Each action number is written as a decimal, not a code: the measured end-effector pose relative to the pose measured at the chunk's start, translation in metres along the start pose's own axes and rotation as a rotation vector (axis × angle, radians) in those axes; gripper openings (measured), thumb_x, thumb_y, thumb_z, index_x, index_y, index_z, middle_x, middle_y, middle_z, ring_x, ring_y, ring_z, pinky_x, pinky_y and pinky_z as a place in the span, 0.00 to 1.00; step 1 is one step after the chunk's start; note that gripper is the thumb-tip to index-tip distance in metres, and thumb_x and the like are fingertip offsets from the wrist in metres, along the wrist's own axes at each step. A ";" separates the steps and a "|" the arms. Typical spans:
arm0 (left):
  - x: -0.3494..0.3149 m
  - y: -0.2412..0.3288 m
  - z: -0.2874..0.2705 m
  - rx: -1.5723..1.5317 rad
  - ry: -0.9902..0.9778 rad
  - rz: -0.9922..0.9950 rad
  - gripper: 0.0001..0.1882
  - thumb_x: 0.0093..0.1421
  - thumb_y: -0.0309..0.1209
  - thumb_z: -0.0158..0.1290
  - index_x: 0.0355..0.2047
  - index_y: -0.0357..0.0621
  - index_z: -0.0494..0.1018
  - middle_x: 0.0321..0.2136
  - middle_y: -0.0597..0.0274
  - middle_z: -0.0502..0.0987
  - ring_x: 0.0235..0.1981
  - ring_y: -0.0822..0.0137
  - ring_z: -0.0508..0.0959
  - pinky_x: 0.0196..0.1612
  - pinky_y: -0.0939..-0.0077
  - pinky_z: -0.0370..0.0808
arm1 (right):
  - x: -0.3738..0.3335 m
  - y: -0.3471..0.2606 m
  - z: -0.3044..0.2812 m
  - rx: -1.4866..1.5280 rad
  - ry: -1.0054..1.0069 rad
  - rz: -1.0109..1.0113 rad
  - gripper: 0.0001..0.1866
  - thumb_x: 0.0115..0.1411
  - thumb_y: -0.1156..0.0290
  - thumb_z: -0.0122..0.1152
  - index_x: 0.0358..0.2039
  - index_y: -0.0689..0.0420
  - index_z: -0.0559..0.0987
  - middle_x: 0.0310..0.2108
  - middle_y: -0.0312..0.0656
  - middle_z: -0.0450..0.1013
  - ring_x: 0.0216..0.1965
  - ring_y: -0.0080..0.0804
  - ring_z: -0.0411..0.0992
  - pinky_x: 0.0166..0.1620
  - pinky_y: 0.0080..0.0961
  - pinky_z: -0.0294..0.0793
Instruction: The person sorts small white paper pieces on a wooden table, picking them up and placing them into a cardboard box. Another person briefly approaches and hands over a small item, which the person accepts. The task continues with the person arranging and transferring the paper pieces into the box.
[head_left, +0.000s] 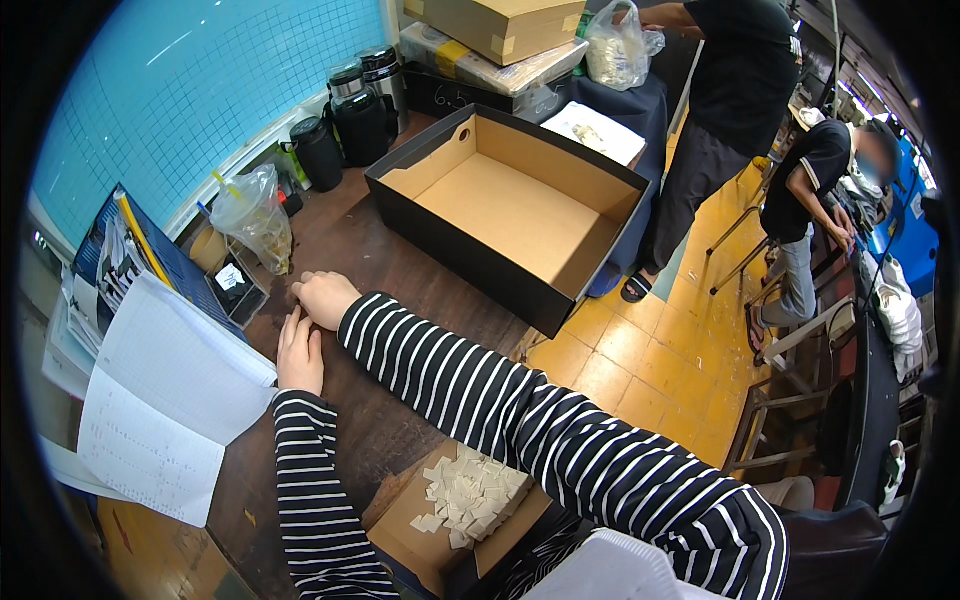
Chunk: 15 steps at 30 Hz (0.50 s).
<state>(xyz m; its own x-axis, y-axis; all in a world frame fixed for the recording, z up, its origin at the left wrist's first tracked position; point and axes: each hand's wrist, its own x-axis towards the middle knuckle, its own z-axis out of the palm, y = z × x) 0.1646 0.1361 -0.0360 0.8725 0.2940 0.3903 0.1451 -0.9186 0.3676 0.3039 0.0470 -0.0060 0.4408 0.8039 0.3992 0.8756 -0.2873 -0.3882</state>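
Observation:
My left hand (299, 352) lies flat on the dark wooden table (350, 240), fingers stretched out and holding nothing. My right hand (322, 297) rests just beyond it, curled into a loose fist, touching the left fingertips; whether it hides something small I cannot tell. Both arms wear black-and-white striped sleeves. A large empty black box with a brown inside (515, 215) stands open past my hands. On my lap sits a small brown carton (420, 530) filled with several little white paper pieces (472, 495).
An open white paper ledger (165, 400) lies at the left beside stacked books. A clear plastic bag (255, 215), dark flasks (350, 115) and cartons stand along the blue tiled wall. A standing person (730, 110), a seated person (810, 220) and stools occupy the yellow floor at right.

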 end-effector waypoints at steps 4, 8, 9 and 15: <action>0.000 0.000 0.000 -0.007 0.014 0.011 0.16 0.67 0.30 0.49 0.54 0.39 0.72 0.63 0.49 0.68 0.65 0.45 0.65 0.66 0.56 0.62 | -0.001 -0.002 -0.002 -0.003 0.021 -0.006 0.12 0.58 0.68 0.59 0.42 0.54 0.82 0.39 0.46 0.77 0.44 0.46 0.78 0.47 0.39 0.78; 0.003 0.005 0.003 -0.012 0.017 0.042 0.16 0.66 0.29 0.51 0.52 0.39 0.73 0.63 0.48 0.68 0.65 0.45 0.65 0.66 0.56 0.63 | -0.004 0.002 -0.008 -0.034 0.025 -0.018 0.13 0.58 0.68 0.59 0.43 0.54 0.81 0.41 0.47 0.78 0.45 0.45 0.78 0.48 0.39 0.78; 0.002 0.005 0.003 0.019 0.001 -0.017 0.15 0.66 0.29 0.51 0.52 0.39 0.73 0.62 0.48 0.68 0.65 0.45 0.66 0.66 0.55 0.63 | -0.004 0.001 -0.008 -0.052 -0.030 -0.031 0.13 0.58 0.68 0.59 0.43 0.54 0.81 0.41 0.47 0.78 0.45 0.45 0.78 0.48 0.38 0.77; -0.001 0.022 0.012 0.027 0.083 0.035 0.15 0.65 0.32 0.51 0.50 0.40 0.75 0.59 0.45 0.71 0.63 0.46 0.67 0.68 0.54 0.61 | -0.007 0.009 -0.015 0.098 -0.066 -0.091 0.20 0.56 0.76 0.57 0.51 0.56 0.79 0.46 0.52 0.78 0.50 0.51 0.75 0.54 0.41 0.74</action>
<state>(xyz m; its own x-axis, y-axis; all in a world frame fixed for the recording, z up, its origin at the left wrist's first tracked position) 0.1726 0.1122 -0.0384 0.8359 0.2811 0.4714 0.1282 -0.9352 0.3302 0.3114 0.0307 -0.0001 0.3435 0.8577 0.3826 0.8868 -0.1619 -0.4329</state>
